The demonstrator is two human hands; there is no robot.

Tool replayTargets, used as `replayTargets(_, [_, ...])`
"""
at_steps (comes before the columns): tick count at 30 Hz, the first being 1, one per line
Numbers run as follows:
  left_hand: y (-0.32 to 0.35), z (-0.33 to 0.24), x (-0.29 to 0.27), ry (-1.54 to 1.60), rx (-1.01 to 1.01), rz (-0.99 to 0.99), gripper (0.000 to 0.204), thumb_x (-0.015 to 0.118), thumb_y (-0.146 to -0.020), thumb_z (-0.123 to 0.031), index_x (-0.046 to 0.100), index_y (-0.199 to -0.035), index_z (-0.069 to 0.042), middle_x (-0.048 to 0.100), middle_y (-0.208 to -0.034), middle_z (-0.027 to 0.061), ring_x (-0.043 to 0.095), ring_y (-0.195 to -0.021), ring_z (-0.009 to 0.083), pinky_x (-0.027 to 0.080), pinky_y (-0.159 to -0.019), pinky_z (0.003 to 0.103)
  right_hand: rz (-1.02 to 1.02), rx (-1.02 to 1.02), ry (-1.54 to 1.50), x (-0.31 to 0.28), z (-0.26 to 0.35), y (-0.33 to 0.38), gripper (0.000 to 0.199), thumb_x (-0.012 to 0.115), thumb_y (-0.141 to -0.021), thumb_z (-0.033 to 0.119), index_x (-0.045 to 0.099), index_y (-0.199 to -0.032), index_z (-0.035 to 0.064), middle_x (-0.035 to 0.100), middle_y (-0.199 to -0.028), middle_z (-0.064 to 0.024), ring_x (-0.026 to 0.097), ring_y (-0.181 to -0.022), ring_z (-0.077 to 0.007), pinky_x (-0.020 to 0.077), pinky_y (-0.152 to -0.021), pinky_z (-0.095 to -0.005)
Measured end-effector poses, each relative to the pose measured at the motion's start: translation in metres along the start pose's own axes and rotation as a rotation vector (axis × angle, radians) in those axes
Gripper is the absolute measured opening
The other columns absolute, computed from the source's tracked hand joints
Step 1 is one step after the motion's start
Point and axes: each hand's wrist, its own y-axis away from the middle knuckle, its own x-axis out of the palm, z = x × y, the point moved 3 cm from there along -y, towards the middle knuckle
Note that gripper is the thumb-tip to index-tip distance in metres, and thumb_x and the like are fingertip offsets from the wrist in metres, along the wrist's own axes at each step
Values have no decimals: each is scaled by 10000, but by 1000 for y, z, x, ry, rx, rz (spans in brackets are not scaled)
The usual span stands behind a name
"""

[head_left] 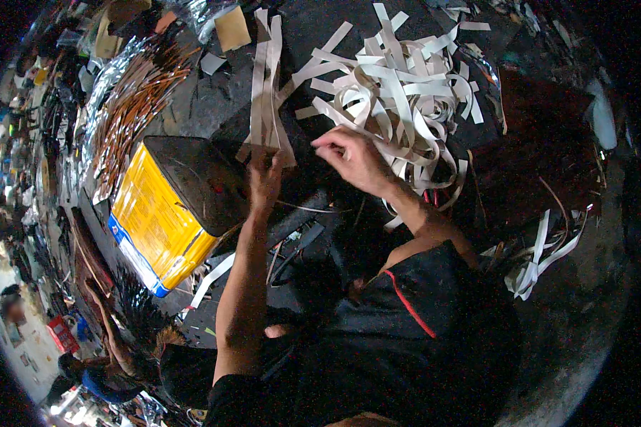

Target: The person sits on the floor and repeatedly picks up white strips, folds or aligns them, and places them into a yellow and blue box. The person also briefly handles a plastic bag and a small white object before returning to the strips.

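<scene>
Several long white strips (266,78) lie side by side and stretch away from me. My left hand (265,178) is closed round their near ends. To its right, my right hand (360,164) has curled fingers with the tips drawn together; whether anything thin is between them cannot be made out. Just beyond that hand spreads a tangled heap of white strips (406,82), some looped and some straight. One strip of the heap runs behind my right hand. Beside my left forearm stands a yellow and blue rectangular tin (165,220) with a dark top.
Thin copper-coloured rods (139,99) lie bundled at the far left. A smaller bunch of white strips (541,260) rests on the dark floor at the right. A tan block (233,28) sits at the far side. Another person's arm (114,331) shows at the lower left.
</scene>
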Motion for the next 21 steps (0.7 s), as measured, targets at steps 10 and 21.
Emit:
replayTargets(10, [39,-105,3,299,-33,145,198,614,-922,-167,622,-1000,14,660,-964,64,623,-844,120,492,-807,256,-126,-158,108,23,22,-10,109,630,-868,85,632,-945,7,640,-887,-98,632,-808,-208,497,-672,-320])
replayTargets(21, [45,-135,1,-192,192,93,169,634,-876,-106,618,-997,10,670,-823,97,634,-743,141,500,-703,272,-105,-162,28,18,38,-12,125,642,-863,111,647,-948,19,648,-830,-65,615,-747,-149,477,-633,-267])
